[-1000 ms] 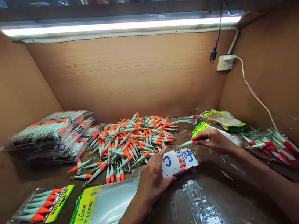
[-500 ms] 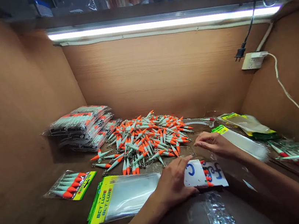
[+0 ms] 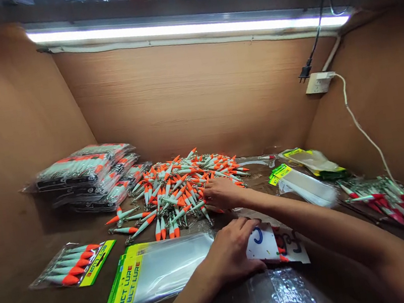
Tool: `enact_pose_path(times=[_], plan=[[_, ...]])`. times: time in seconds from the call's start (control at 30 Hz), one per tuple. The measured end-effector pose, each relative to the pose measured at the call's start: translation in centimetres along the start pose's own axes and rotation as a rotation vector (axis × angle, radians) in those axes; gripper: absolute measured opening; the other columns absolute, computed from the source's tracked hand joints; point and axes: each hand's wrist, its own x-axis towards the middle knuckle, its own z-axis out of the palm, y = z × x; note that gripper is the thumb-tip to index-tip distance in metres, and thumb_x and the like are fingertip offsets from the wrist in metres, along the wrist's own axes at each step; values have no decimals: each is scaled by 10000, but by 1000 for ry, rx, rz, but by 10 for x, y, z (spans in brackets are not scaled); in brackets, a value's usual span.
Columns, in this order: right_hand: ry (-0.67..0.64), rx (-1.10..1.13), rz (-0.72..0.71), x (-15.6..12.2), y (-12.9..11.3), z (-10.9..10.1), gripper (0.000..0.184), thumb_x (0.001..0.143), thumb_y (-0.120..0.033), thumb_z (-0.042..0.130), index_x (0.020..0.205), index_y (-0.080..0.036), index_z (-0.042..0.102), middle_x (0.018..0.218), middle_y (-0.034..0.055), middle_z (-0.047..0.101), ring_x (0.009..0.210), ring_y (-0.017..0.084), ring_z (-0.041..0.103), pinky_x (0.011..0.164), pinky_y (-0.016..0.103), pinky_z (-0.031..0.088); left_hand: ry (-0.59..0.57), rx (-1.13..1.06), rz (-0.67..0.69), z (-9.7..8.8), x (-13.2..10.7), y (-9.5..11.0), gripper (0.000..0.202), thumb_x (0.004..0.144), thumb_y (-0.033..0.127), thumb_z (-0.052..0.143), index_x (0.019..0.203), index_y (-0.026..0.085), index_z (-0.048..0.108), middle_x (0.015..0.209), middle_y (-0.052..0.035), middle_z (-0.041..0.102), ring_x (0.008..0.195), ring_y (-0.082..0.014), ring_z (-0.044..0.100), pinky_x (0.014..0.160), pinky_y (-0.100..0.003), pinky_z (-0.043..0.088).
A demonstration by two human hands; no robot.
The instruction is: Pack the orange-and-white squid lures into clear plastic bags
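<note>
My left hand [image 3: 234, 249] grips a white card holder [image 3: 262, 243] with blue handwriting, thumb at the near edge and fingers over the far edge. Orange lure tips [image 3: 281, 248] show in the holder's gap. My right hand [image 3: 223, 193] is at the right side of a heap of fishing lures [image 3: 176, 182], pale green with orange ends. Its fingers are curled down among the lures, and what they hold is hidden. Left of my left hand lie clear packing bags [image 3: 172, 263] with yellow-green headers. Farther left is a filled bag of lures [image 3: 73, 265].
Packed lure bags [image 3: 77, 174] are stacked at the back left. More header bags [image 3: 304, 184] and red-and-white lures [image 3: 382, 201] lie at the right. A black plug [image 3: 305, 73] hangs beside a wall socket [image 3: 318, 83]. Clear tape [image 3: 289, 289] covers the near table surface.
My right hand has moved left from beside the header bags to the lure heap. My left hand stays on the card holder. The camera view has shifted and tilted slightly.
</note>
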Motion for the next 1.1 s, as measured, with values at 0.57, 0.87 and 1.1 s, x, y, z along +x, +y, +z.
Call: enact_pose_path(times=[0.57, 0.87, 1.1], plan=[[263, 362, 512, -238, 35, -84, 194, 929, -391, 617, 919, -239, 736, 943, 67, 708, 875, 230, 631, 769, 346, 494, 269, -11, 17, -1, 7, -11, 868, 645, 150, 823, 1401, 278, 416, 1405, -71, 550, 1297, -282, 522, 1123, -458, 416], [166, 195, 363, -201, 8, -38, 213, 958, -371, 609, 892, -219, 743, 862, 53, 642, 845, 195, 573, 726, 293, 431, 177, -15, -10, 4, 9, -10, 894, 635, 167, 833, 1413, 299, 414, 1367, -61, 581, 1221, -288, 579, 1047, -444, 473], [71, 252, 332, -200, 14, -16, 139, 954, -315, 625, 972, -252, 747, 897, 37, 634, 873, 185, 545, 751, 276, 417, 124, -12, -26, 7, 8, -12, 833, 632, 236, 866, 1362, 293, 469, 1321, -56, 608, 1179, -278, 596, 1007, -406, 488]])
